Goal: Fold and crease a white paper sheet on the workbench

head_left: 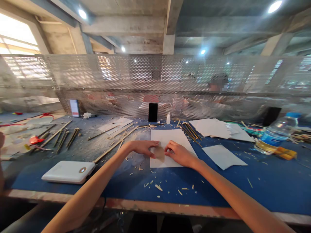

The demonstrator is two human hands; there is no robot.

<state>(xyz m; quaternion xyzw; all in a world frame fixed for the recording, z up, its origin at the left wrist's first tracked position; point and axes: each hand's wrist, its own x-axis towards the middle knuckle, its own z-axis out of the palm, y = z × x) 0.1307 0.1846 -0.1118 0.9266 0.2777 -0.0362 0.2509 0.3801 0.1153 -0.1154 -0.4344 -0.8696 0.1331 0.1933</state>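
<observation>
A white sheet of paper [175,137] lies flat on the blue tabletop in front of me. My left hand [143,148] rests on its left edge, fingers stretched out and apart. On the paper's middle, my right hand [180,153] has its fingers curled and thumb drawn in; what they hold, if anything, is too small to make out. A tan patch [159,154] shows on the sheet between both hands; whether it is a thin piece or a shadow I cannot tell. Behind the sheet stands a small white bottle [168,118].
A white power bank [69,172] lies front left. Wooden sticks [63,139] and shavings litter the table. More paper [224,156] and a plastic bottle [274,137] are at right. A black phone [153,112] leans against the perforated metal screen [116,72]; a person is behind it.
</observation>
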